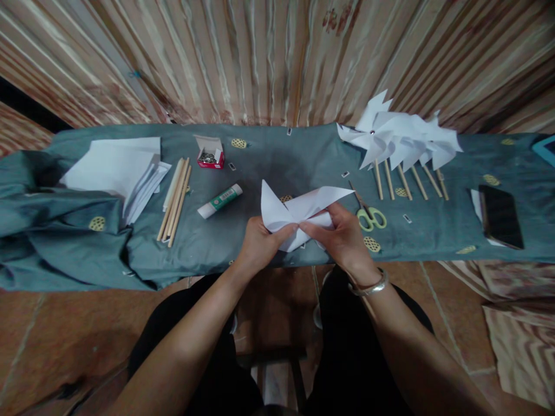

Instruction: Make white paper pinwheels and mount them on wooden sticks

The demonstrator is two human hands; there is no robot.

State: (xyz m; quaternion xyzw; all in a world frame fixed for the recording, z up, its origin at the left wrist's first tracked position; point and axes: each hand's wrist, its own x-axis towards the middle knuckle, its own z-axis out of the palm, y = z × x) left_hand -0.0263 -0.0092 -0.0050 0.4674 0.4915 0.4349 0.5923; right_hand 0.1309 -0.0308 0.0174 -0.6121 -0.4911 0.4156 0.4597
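Observation:
A white paper pinwheel [288,214] with folded blades is held over the front of the cloth-covered table. My left hand [260,240] grips its left side, the thumb pressing at the centre. From the right, my right hand [344,234] closes on the paper with its thumb meeting the other one at the middle. The fingers under the paper are hidden. Just right of my right hand lie scissors with green handles [370,218]. A glue stick [220,201] rests on the cloth to the left of my left hand.
Wooden sticks [176,202], a small red box of metal pins [210,155] and white paper sheets [119,167] lie on the left. Several finished pinwheels on sticks [403,138] are at the back right, and a phone [500,216] lies farther right. A striped curtain [269,63] hangs behind.

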